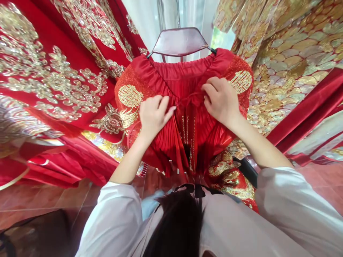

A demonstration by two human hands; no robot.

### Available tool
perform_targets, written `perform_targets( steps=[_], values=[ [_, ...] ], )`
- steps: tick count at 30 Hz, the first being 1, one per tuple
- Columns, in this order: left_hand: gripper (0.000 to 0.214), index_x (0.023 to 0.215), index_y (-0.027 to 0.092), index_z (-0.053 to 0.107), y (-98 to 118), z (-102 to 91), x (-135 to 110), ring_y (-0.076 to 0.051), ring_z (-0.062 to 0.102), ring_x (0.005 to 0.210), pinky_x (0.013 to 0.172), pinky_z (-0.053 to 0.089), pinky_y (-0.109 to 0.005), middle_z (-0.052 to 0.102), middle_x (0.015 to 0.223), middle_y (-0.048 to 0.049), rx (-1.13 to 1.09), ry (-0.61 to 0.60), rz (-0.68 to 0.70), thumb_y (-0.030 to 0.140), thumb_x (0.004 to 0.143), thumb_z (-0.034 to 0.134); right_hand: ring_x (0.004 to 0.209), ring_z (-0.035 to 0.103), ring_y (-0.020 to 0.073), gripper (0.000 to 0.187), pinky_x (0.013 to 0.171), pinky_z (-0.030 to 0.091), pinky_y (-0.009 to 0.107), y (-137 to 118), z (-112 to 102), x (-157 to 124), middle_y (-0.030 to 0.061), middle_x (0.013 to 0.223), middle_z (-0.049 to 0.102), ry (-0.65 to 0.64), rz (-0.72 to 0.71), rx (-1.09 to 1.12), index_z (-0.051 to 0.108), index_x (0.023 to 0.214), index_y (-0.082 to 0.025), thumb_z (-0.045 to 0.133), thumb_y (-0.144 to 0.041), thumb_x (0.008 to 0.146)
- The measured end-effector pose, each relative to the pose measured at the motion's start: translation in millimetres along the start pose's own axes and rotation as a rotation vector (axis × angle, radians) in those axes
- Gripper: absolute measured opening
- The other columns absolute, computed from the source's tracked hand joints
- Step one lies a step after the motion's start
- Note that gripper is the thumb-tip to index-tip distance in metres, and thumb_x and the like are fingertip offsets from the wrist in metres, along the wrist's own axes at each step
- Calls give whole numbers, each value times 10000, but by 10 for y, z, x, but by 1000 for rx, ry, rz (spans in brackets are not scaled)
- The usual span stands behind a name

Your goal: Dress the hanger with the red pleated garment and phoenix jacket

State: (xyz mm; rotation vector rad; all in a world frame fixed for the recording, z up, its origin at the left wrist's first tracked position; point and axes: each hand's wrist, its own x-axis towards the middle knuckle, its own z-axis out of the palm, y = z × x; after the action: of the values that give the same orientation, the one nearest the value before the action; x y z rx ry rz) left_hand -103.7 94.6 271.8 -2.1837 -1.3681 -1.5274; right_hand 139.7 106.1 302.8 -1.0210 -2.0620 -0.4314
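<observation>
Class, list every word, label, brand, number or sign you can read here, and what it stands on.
"囍", stylised: gold emblem on the red garment, near the left hand.
"囍", apparently, partly turned away: second gold emblem, near the right hand.
No brand, label or number is readable.

Before me the blouse (164, 137) is red with gold double-happiness emblems (130, 95); my sleeves (118, 203) are plain white; one gown (48, 53) is red with silvery-gold floral beading, another garment (289, 60) gold-scaled.
</observation>
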Motion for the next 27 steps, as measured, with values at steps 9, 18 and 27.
perform_targets(
  steps=[9,18,27],
  values=[
    [107,891,151,506,282,245,27,-267,572,974,790,456,-348,575,1045,-140,293,-271,-19,159,938,410,930,524,226,180,758,414,335,-156,91,161,104,926,577,-184,52,14,555,777,-144,415,-75,865],
    [168,777,191,439,389,1,294,-76,322,440,448,257,-215,365,515,69,-498,-269,-252,113,810,584,609,487,127,60,608,397,261,-297,46,309,0,638,506,-97,330,537,515,771,-167,549,-172,820],
    [337,749,208,428,124,-646,666,-56,229,431,431,211,-232,297,485,81,-452,-179,-15,376,805,715,527,459,76,164,569,346,224,75,-628,411,3,568,521,-90,356,232,610,759,-124,523,8,718]
  ],
)
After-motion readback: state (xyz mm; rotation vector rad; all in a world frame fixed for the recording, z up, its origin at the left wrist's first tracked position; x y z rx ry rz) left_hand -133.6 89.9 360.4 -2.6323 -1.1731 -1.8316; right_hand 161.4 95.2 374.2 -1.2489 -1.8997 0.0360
